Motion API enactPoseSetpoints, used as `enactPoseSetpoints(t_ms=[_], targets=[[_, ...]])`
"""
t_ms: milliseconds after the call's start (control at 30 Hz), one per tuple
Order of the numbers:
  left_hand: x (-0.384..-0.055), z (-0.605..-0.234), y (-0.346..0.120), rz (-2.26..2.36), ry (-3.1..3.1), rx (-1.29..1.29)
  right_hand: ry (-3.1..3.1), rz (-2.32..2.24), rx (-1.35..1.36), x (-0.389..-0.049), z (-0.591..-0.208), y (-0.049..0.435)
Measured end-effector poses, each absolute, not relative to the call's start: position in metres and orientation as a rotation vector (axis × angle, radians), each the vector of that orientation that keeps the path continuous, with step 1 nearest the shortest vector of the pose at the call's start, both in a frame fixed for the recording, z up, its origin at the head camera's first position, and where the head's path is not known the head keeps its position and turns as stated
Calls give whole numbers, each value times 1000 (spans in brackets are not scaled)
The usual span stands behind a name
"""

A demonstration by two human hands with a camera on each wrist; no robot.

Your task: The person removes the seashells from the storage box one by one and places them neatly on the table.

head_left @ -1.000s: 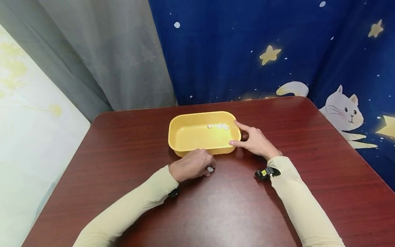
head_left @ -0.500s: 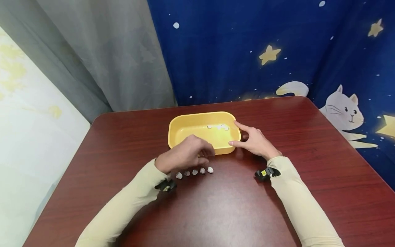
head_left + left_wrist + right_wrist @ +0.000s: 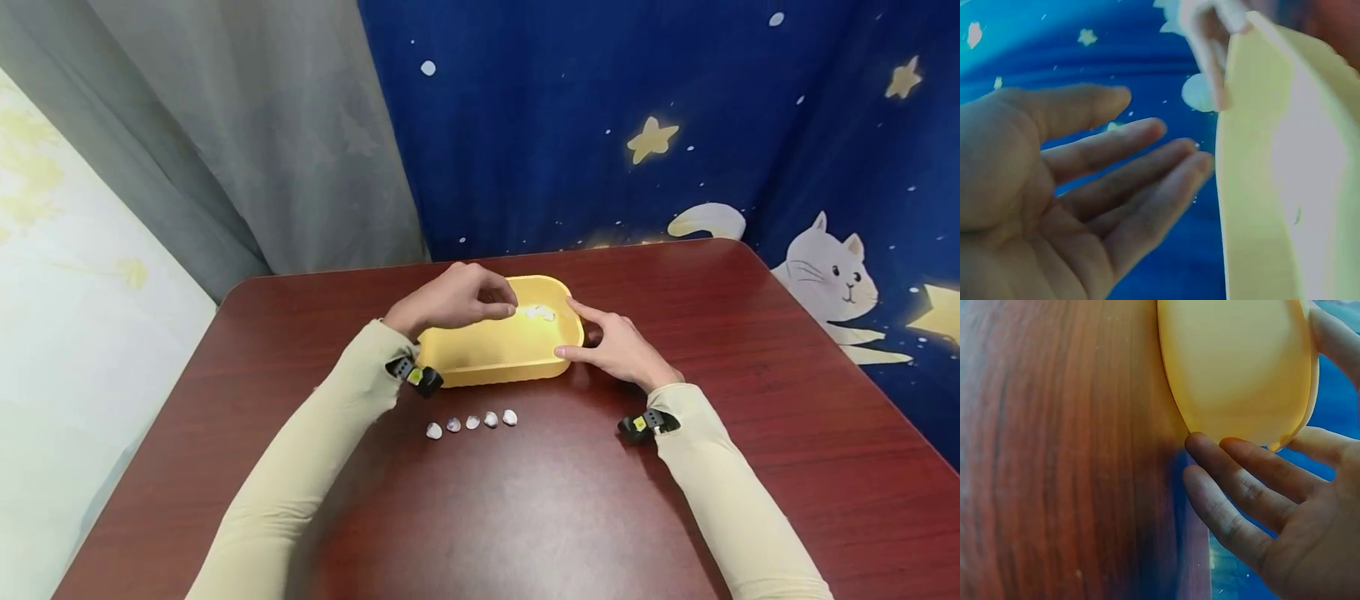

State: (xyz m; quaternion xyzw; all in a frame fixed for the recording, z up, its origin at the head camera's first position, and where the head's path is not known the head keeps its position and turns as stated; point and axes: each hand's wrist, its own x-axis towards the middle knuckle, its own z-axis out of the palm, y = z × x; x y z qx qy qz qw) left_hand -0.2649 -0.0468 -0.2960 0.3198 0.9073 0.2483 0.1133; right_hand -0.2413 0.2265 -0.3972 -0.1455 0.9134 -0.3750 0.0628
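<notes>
A yellow plastic basin (image 3: 495, 371) stands on the table, with several small white seashells (image 3: 540, 313) at its right end. My left hand (image 3: 461, 298) is over the basin's left part, its fingers loosely bent. In the left wrist view, that hand (image 3: 1097, 181) holds nothing and its fingers are apart from the basin. My right hand (image 3: 618, 346) grips the basin's right end, thumb at the front rim and forefinger at the back rim. The right wrist view has its other fingers (image 3: 1247, 494) under and beside the end wall. Several seashells (image 3: 472, 422) lie in a row in front of the basin.
The dark red wooden table (image 3: 570, 500) has its far edge close behind the basin. A grey curtain (image 3: 315, 150) and a blue starry curtain (image 3: 540, 142) hang behind it. A pale wall panel (image 3: 90, 333) is at the left.
My left hand let go of a shell at the right end of the row, then rose and moved away over the basin. My right hand has stayed at the basin's end.
</notes>
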Motion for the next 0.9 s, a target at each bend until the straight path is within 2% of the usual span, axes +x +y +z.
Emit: enactPoseSetpoints(t_ms=[500, 900], targets=[[-324, -306, -12, 302, 2581, 815, 2754, -1129, -427, -240, -398, 228], [-331, -331, -3, -142, 2622, 860, 2750, -1146, -454, -241, -397, 225]])
